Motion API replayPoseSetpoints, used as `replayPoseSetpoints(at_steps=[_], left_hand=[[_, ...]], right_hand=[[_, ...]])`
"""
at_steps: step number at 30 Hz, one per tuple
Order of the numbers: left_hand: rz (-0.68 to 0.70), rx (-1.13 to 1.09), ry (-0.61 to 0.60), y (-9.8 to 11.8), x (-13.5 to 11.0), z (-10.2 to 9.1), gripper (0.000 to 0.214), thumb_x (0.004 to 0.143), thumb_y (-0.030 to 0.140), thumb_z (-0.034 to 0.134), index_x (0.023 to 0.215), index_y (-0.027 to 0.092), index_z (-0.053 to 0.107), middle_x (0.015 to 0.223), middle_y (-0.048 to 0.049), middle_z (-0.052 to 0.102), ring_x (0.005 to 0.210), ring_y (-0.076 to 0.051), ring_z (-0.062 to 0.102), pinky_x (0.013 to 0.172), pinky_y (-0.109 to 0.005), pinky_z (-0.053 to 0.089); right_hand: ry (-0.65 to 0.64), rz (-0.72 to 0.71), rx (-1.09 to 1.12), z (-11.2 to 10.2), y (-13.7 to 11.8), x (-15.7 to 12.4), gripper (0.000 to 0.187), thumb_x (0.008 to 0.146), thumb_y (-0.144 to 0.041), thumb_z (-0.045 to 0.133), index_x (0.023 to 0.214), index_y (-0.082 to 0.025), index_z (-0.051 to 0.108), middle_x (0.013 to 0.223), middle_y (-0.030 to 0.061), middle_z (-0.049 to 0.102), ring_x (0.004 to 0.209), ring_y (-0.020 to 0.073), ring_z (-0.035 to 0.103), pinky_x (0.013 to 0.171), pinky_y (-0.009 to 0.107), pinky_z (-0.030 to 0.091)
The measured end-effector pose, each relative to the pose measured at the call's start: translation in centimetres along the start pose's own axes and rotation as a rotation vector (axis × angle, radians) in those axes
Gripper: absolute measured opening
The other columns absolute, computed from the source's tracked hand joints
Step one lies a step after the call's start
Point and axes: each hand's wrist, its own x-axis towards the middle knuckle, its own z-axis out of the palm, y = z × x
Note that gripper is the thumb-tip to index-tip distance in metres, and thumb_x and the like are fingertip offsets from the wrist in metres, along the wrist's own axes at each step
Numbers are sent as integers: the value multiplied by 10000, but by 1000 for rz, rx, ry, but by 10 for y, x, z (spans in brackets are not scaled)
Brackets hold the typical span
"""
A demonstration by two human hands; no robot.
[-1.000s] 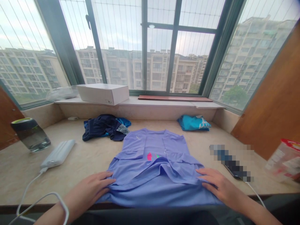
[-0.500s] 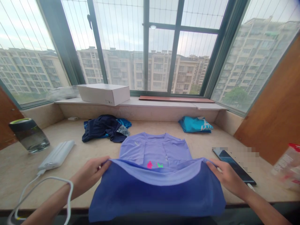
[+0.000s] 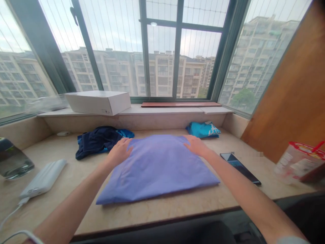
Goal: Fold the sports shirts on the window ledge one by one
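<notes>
A lavender T-shirt lies folded over on itself on the stone ledge, its wide edge toward me and its narrower edge at the far side. My left hand is at the far left corner, fingers closed on the cloth. At the far right corner, my right hand grips the fabric in the same way. The shirt's collar and front print are hidden under the upper layer.
Dark navy clothes lie behind my left hand, and a folded turquoise garment behind my right. A power bank with cable and a bottle stand left. Rightward are a phone and plastic cup. A white box sits on the sill.
Both hands have carried the shirt's near edge forward and laid it over the far part, covering collar and print. The view has shifted somewhat to the right.
</notes>
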Motion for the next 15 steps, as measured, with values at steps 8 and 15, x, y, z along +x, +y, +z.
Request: replayPoseSetpoints(at_steps=[8,15], left_hand=[[198,42,-353,-27,-94,16,610,921,582,508,1430,251,568,1488,-81,540,1325,-315,552,1138,-432,423],[159,58,-404,-34,-106,13,661,889,634,529,1443,274,553,1479,-39,546,1302,-298,576,1104,-377,463]], right_hand=[[-398,-305,220,-8,13,-118,577,958,-501,566,1477,-258,499,1575,77,422,1436,264,410,1201,425,315],[-286,-287,220,-5,17,-122,469,964,-432,601,1409,-284,579,1477,75,550,1348,273,507,1155,439,375]])
